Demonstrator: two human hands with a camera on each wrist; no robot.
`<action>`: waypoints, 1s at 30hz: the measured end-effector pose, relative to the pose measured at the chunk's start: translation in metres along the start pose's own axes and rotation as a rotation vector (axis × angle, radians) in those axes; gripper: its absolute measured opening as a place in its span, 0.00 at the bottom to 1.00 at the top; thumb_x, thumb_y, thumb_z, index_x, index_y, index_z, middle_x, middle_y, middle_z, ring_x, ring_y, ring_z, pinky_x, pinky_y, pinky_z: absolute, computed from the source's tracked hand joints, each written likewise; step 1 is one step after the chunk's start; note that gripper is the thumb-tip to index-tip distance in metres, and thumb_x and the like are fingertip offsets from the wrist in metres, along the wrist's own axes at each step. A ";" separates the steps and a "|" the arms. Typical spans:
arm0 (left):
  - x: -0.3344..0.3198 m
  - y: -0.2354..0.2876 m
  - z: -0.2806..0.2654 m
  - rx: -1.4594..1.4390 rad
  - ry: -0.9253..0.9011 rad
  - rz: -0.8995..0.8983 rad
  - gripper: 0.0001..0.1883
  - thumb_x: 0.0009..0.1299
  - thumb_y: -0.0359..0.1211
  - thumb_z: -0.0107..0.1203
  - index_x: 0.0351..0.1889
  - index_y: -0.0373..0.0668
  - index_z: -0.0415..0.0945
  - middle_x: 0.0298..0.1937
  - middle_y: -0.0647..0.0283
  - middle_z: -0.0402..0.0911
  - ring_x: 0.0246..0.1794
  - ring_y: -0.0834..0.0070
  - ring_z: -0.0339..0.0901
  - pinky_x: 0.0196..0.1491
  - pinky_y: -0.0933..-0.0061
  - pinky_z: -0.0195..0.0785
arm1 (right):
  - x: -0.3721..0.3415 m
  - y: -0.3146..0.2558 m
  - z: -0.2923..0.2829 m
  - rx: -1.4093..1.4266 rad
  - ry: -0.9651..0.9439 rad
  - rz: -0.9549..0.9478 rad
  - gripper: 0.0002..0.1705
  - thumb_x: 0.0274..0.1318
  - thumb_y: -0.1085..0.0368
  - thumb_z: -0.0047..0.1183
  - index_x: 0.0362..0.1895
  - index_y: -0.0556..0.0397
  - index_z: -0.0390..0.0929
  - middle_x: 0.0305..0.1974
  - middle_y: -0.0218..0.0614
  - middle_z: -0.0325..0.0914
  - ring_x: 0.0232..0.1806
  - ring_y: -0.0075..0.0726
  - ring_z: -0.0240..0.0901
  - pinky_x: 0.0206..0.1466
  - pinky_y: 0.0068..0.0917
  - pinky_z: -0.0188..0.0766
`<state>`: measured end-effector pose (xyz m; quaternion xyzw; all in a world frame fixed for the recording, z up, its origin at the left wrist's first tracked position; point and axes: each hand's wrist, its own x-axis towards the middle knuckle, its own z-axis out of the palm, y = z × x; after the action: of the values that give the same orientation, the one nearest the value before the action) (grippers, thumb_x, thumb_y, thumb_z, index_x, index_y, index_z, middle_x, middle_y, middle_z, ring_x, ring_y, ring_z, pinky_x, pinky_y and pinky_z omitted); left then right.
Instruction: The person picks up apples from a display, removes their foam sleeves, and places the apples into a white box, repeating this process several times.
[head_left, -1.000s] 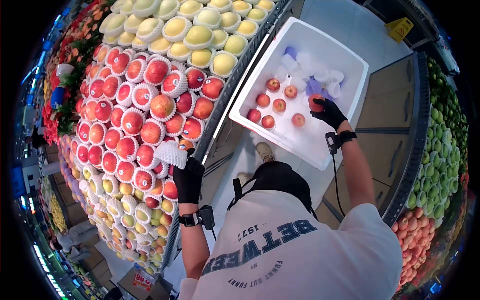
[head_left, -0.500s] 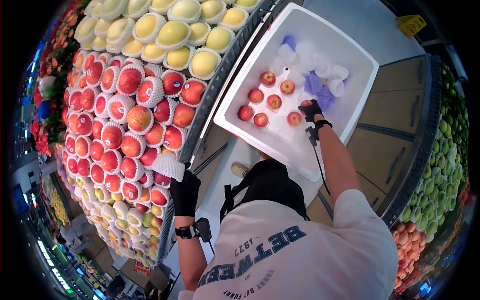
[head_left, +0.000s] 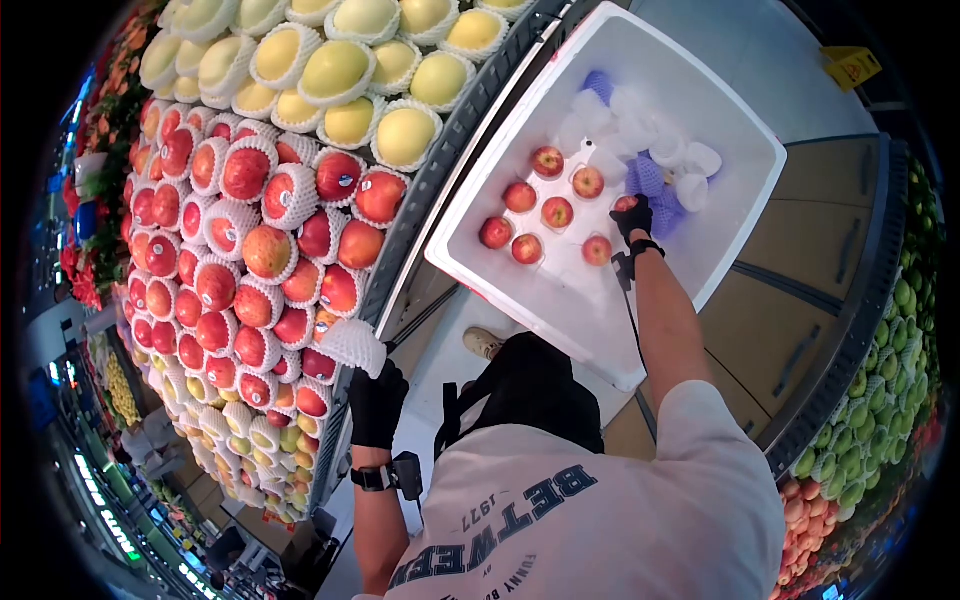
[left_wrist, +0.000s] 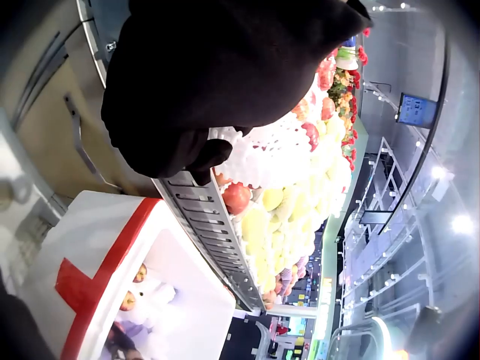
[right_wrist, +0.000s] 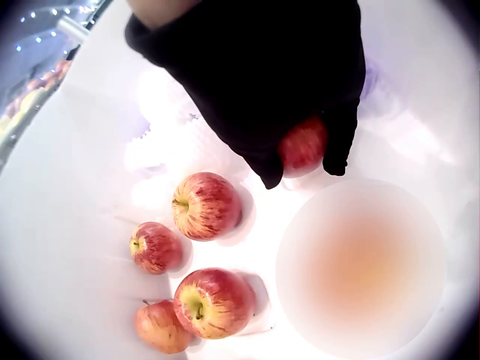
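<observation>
In a black glove, my right hand (head_left: 634, 218) is low inside the white foam box (head_left: 742, 195), gripping a red apple (right_wrist: 304, 146) between thumb and fingers close over the box floor. Several loose red apples (head_left: 557, 212) lie bare to its left. My left hand (head_left: 378, 408), also gloved, pinches a white foam net sleeve (head_left: 352, 346) at the edge of the fruit display. Nothing shows inside the sleeve. The glove covers much of the left wrist view, hiding most of the fingers.
Purple foam nets (head_left: 645, 176) and white ones (head_left: 633, 135) lie at the box's far side. The display holds netted apples (head_left: 246, 173) and yellow fruit (head_left: 338, 72), bordered by a slotted rail (head_left: 455, 125). Cabinets (head_left: 810, 190) and green fruit (head_left: 865, 425) stand right.
My right hand has lowered the apple from above the box toward its floor. The left hand still holds the sleeve by the display. The head view has shifted slightly.
</observation>
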<state>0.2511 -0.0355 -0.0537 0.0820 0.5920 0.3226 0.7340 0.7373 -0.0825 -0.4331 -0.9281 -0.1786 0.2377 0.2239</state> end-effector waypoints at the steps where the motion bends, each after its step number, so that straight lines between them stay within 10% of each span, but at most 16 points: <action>1: 0.000 0.000 0.002 0.005 -0.002 -0.007 0.17 0.72 0.41 0.41 0.50 0.38 0.70 0.18 0.75 0.57 0.17 0.85 0.54 0.21 0.83 0.47 | 0.001 0.002 0.003 0.016 -0.001 0.003 0.45 0.24 0.57 0.73 0.53 0.45 0.65 0.45 0.45 0.76 0.48 0.51 0.73 0.49 0.41 0.73; 12: 0.005 0.002 0.011 0.122 -0.079 0.040 0.13 0.71 0.38 0.44 0.48 0.41 0.69 0.21 0.75 0.60 0.19 0.85 0.59 0.22 0.83 0.51 | -0.012 -0.023 -0.028 -0.204 -0.210 0.207 0.40 0.42 0.53 0.63 0.58 0.51 0.59 0.54 0.53 0.68 0.56 0.53 0.69 0.55 0.43 0.69; 13: 0.006 0.002 0.010 0.072 -0.095 0.017 0.11 0.70 0.37 0.46 0.46 0.43 0.70 0.22 0.74 0.61 0.20 0.84 0.60 0.23 0.82 0.52 | -0.017 -0.028 -0.031 -0.349 -0.090 0.120 0.33 0.44 0.52 0.61 0.51 0.54 0.65 0.42 0.48 0.76 0.45 0.47 0.76 0.45 0.39 0.75; 16: 0.012 0.000 0.009 0.170 -0.054 0.047 0.12 0.69 0.38 0.50 0.46 0.42 0.70 0.22 0.73 0.65 0.18 0.85 0.62 0.20 0.83 0.52 | -0.016 -0.056 -0.065 -0.181 -0.616 0.157 0.23 0.47 0.51 0.59 0.40 0.55 0.73 0.27 0.41 0.78 0.27 0.41 0.79 0.29 0.33 0.75; 20: 0.015 -0.004 0.033 0.788 0.083 0.143 0.13 0.68 0.37 0.52 0.45 0.40 0.71 0.27 0.65 0.75 0.16 0.83 0.68 0.18 0.82 0.55 | -0.079 -0.143 -0.115 0.123 -0.874 -0.238 0.18 0.58 0.54 0.51 0.30 0.57 0.79 0.17 0.32 0.74 0.13 0.25 0.68 0.14 0.27 0.63; 21: 0.024 -0.012 0.033 0.810 0.051 0.235 0.14 0.68 0.36 0.52 0.47 0.38 0.71 0.28 0.64 0.76 0.16 0.82 0.68 0.18 0.81 0.56 | -0.077 -0.136 -0.098 0.179 -0.929 -0.667 0.17 0.59 0.55 0.50 0.31 0.58 0.79 0.18 0.30 0.74 0.14 0.22 0.67 0.15 0.26 0.62; 23: 0.034 -0.017 0.031 0.913 0.014 0.264 0.17 0.67 0.31 0.52 0.52 0.34 0.69 0.33 0.60 0.77 0.23 0.78 0.74 0.24 0.77 0.65 | -0.136 -0.201 -0.139 0.398 -1.096 -0.572 0.16 0.59 0.54 0.50 0.39 0.54 0.79 0.25 0.26 0.74 0.20 0.18 0.65 0.21 0.19 0.61; 24: 0.040 -0.021 0.031 0.942 -0.011 0.321 0.17 0.67 0.31 0.52 0.52 0.34 0.69 0.34 0.60 0.77 0.25 0.77 0.74 0.26 0.77 0.66 | -0.152 -0.219 -0.140 0.357 -1.102 -0.930 0.21 0.60 0.49 0.49 0.47 0.50 0.77 0.31 0.27 0.75 0.20 0.19 0.66 0.21 0.19 0.61; 26: 0.054 -0.033 0.032 0.997 -0.062 0.435 0.17 0.67 0.31 0.52 0.52 0.34 0.69 0.37 0.59 0.77 0.29 0.77 0.75 0.29 0.75 0.68 | -0.204 -0.270 -0.173 0.163 -1.304 -0.483 0.27 0.58 0.49 0.51 0.58 0.48 0.69 0.37 0.32 0.75 0.29 0.23 0.70 0.30 0.21 0.69; 30: 0.055 -0.039 0.054 1.006 -0.133 0.391 0.18 0.67 0.32 0.52 0.53 0.35 0.68 0.36 0.60 0.77 0.32 0.76 0.75 0.31 0.75 0.69 | -0.245 -0.269 -0.138 0.178 -1.143 -0.979 0.28 0.56 0.47 0.52 0.57 0.48 0.70 0.43 0.43 0.77 0.42 0.43 0.76 0.48 0.34 0.70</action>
<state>0.3209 -0.0206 -0.1031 0.5519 0.5993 0.1244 0.5663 0.5467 -0.0103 -0.1011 -0.4535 -0.6388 0.5688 0.2504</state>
